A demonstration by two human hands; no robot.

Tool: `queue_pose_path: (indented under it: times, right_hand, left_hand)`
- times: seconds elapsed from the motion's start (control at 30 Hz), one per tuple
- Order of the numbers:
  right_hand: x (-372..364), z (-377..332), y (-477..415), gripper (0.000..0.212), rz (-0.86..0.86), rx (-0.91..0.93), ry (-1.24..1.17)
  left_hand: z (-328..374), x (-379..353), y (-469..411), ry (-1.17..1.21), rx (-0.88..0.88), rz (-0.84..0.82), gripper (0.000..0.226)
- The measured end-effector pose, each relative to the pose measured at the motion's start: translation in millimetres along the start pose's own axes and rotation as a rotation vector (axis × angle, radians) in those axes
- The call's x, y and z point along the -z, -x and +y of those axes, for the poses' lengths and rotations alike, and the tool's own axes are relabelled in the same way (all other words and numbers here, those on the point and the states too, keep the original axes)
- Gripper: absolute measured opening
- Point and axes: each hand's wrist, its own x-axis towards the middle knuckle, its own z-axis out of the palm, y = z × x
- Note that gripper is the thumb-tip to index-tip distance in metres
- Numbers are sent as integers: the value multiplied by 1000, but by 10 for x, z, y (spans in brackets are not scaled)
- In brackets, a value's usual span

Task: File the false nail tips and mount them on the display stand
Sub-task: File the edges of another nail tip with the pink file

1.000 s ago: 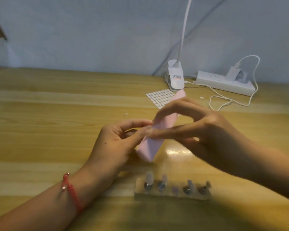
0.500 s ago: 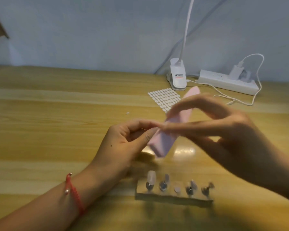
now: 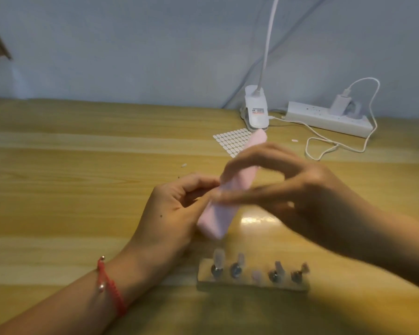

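Wooden tabletop point(image 3: 70, 189) fills my view. The right hand point(image 3: 307, 197) comes in from 3 o'clock, blurred, fingers curled round the pink file block point(image 3: 218, 213) and gripping it mid-length. The block sits dead centre, tilted, top end toward 1 o'clock. The left hand point(image 3: 172, 213) comes in from 8 o'clock, thumb and forefinger pinched narrow against the block's left edge. What's between them, I can't tell. Display stand point(image 3: 252, 286) at 6 o'clock, close below the block. Power strip point(image 3: 324, 118) at 2 o'clock, lamp clip point(image 3: 257, 112) at 1, sticker sheet point(image 3: 230, 140) just in front of it. Nail tips point(image 3: 219, 258) stand on the stand's pegs. Red bracelet point(image 3: 109, 288) on the left wrist.
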Motion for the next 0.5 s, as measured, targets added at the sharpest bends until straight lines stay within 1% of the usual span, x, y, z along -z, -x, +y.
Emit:
queue_pose_path:
  times: [0.07,0.1,0.2,0.3,0.33,0.43,0.5]
  right_hand:
    - [33,32,-20,32,40,-82,2]
    - [24,20,-32,32,43,-80,0]
    - [-50,-52,-36,35,-19,40,7]
    - [6,-11,-64,32,16,-53,8]
    - [4,-24,-62,31,15,-53,3]
    - [-41,-93,-11,32,-39,57,21]
    - [19,-45,-12,32,-18,-7,40]
  left_hand:
    - [8,3,11,-19,3,16,21]
    - [14,3,15,-19,-1,13,22]
    - [12,7,14,9,10,6,24]
    - [5,16,10,-14,-5,1,20]
    - [-1,16,11,-12,-11,0,19]
    - [-8,5,10,24,-4,-8,21]
    - [-31,1,1,3,-18,-8,20]
